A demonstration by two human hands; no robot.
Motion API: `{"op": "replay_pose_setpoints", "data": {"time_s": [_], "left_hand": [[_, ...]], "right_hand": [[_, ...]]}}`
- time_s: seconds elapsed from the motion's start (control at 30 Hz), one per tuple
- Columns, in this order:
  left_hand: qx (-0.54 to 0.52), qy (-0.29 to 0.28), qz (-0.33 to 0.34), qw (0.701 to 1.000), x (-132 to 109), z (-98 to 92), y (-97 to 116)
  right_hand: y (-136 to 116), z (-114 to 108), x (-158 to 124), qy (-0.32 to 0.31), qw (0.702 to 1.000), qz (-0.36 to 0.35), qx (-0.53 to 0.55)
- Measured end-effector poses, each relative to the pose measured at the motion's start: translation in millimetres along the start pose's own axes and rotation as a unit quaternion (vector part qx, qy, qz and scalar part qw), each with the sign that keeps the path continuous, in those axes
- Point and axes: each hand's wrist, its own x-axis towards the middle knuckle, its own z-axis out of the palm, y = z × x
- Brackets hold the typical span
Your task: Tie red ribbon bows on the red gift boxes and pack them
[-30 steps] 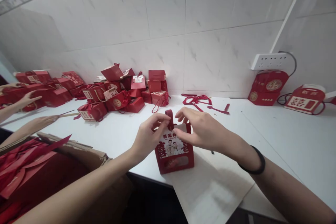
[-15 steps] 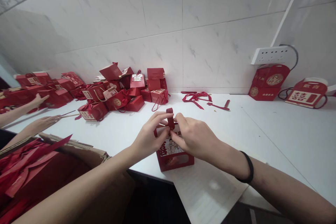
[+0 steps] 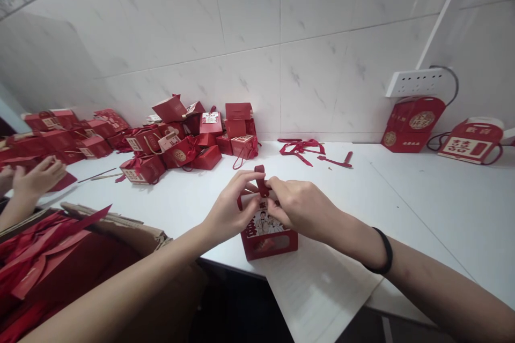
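Both forearms are slanting inward, hands meeting over the box [image 3: 271,249], which is standing upright near the worktop's [image 3: 386,193] front edge. The left hand [image 3: 231,203] is bending, its fingers almost closed, pinching the box's top beside the strap [image 3: 259,172]; the right hand [image 3: 308,206] is curling opposite, its grip unclear.

Gift box [image 3: 269,231]: smooth printed card, low sheen; its front window [image 3: 278,243] looks like clear plastic film, hard to confirm through the glare. Strap loop [image 3: 259,172] atop the gift box: matt, ribbon-like. Bench [image 3: 362,187] around the gift box: smooth, white, faint gloss. Behind the gift box: glossy marbled wall tiles [image 3: 314,86], cloth ribbons [image 3: 303,149] with soft shine. Left of the gift box: carton [image 3: 139,233], rough torn corrugated cardboard. Far right of the gift box: power strip [image 3: 416,83], smooth plastic.
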Motion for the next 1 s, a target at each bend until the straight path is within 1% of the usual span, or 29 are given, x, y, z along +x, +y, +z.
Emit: {"op": "replay_pose_setpoints", "data": {"time_s": [0.1,0.27,0.4,0.57,0.67,0.8,1.0], "left_hand": [[-0.019,-0.002,-0.025,1.000,-0.2,0.4,1.8],[-0.039,0.022,-0.077,0.996,1.2,3.6,3.5],[-0.053,0.023,-0.090,0.994,1.9,4.7,5.2],[-0.062,0.009,-0.100,0.993,2.0,3.0,9.5],[-0.064,0.005,-0.110,0.992,2.3,2.5,11.1],[-0.056,0.005,-0.090,0.994,2.7,2.5,10.4],[-0.025,-0.012,-0.034,0.999,1.8,0.2,5.0]], "right_hand": [[0.8,-0.7,-0.5,0.009,1.000,-0.010,-0.009],[-0.6,-1.6,-0.5,0.020,0.999,-0.019,-0.025],[-1.3,-0.7,-0.1,0.025,0.999,-0.016,-0.015],[-2.2,1.5,-1.9,0.035,0.999,0.027,-0.008],[-2.4,2.1,-2.3,0.041,0.999,0.014,-0.021],[-1.8,0.7,-1.3,0.045,0.999,-0.004,-0.020],[1.1,-4.2,0.5,0.017,0.998,0.022,0.060]]}}
